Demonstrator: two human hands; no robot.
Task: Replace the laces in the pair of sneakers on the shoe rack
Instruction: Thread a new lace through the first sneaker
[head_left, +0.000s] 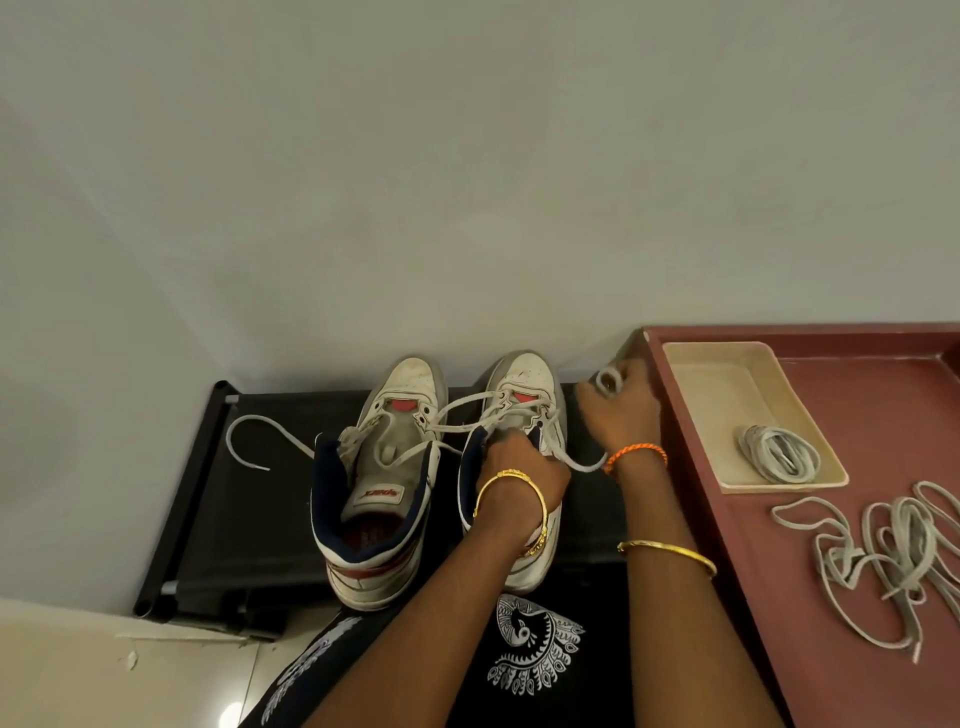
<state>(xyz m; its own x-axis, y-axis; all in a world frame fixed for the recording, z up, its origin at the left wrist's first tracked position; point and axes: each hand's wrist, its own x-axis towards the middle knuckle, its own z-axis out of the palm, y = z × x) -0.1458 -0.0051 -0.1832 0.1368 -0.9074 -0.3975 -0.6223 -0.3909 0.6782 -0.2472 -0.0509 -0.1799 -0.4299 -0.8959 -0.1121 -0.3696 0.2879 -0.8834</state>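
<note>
White lace (607, 379) sits looped round the right hand's (618, 410) fingers, just right of the right sneaker (524, 395) on the rack (270, 499); the left hand (519, 462) grips its tongue.

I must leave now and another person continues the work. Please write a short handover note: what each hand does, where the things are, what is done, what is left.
Left hand: grips the tongue area of the right sneaker on the black shoe rack.
Right hand: pinches a loop of lace pulled out to the side.
Left sneaker: lace only partly threaded, one loose end lying on the rack.
Bundled lace sits in the beige tray; loose laces lie on the red surface.
Done: neither sneaker is finished.
Left: finish lacing both sneakers.
</note>
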